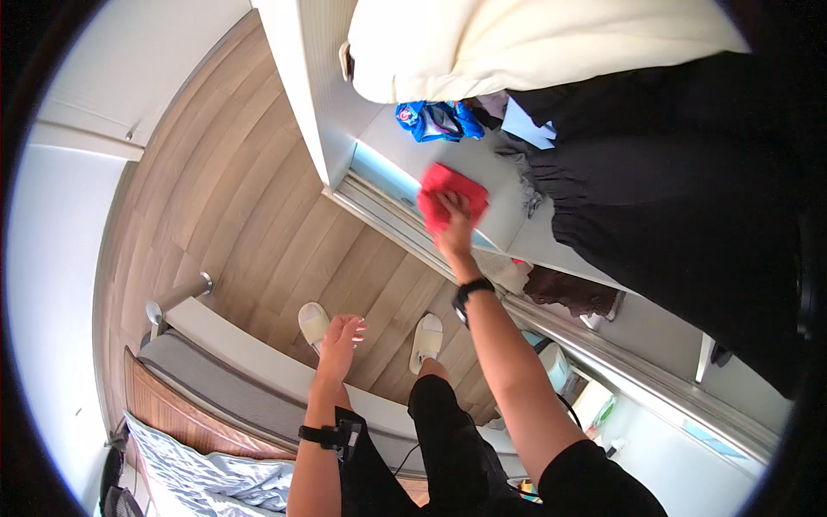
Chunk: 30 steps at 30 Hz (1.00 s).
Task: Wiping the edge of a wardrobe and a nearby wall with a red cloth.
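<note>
My right hand reaches into a white wardrobe with its fingers on a folded red cloth, blurred by motion. The cloth is over the front of a white shelf, and whether it rests there I cannot tell. Lower in the view, my left hand hangs in the air above the floor, holding nothing, its fingers loosely bent. Deeper on the shelf lies a bunched blue patterned garment. A pale blue-white flat piece sits beside it, next to a crumpled grey fabric.
A cream garment and black clothing hang over the shelf. Metal sliding-door tracks edge the wardrobe. Below are brown items. A bed with a grey mattress stands behind my slippered feet on the wooden floor.
</note>
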Motion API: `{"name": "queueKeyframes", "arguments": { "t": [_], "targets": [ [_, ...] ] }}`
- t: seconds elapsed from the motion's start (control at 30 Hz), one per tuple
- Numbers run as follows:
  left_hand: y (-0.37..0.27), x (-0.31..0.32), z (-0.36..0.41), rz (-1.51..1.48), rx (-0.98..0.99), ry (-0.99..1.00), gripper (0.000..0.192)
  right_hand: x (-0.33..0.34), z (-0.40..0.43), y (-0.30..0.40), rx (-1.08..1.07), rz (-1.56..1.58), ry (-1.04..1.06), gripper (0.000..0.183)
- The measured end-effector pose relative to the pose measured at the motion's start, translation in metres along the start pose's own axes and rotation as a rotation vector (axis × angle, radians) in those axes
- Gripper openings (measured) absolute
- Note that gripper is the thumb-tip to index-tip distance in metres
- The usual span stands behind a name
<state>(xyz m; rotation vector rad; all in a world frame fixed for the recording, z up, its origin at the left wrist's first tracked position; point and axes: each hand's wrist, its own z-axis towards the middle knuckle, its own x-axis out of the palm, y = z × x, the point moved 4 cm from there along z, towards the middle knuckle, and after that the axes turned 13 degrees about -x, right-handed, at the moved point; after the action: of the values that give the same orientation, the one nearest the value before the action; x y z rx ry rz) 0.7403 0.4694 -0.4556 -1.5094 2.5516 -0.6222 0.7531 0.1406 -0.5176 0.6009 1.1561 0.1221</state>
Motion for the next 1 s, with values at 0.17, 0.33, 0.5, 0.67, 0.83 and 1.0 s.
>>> {"name": "queueKeyframes", "arguments": {
  "t": [0.17, 0.33, 0.5, 0.67, 0.83, 1.0],
  "targets": [
    [-0.023, 0.015, -0.019, -0.036, 0.078, 0.078, 0.027, -0.061, -0.078, -0.067, 0.153, -0.308, 0.024, 0.038],
    [-0.035, -0.017, -0.063, -0.042, 0.102, 0.082, 0.024, -0.065, -0.053, -0.019, 0.590, 0.127, 0.023, 0.028],
    [-0.055, -0.078, -0.139, 0.007, 0.003, 0.047, 0.026, -0.072, -0.023, 0.111, 0.719, 1.297, 0.005, 0.031],
    [-0.106, -0.138, -0.221, 0.160, 0.079, -0.078, 0.027, -0.148, 0.007, 0.224, 0.788, 1.534, -0.112, 0.041],
    [-0.171, -0.151, -0.275, 0.244, 0.199, 0.003, 0.031, -0.248, 0.026, 0.297, 0.701, 1.938, 0.125, 0.049],
    [-0.275, -0.137, -0.307, 0.402, 0.201, -0.060, 0.039, -0.375, 0.061, 0.361, 0.736, 2.036, 0.017, 0.052]
  ]
}}
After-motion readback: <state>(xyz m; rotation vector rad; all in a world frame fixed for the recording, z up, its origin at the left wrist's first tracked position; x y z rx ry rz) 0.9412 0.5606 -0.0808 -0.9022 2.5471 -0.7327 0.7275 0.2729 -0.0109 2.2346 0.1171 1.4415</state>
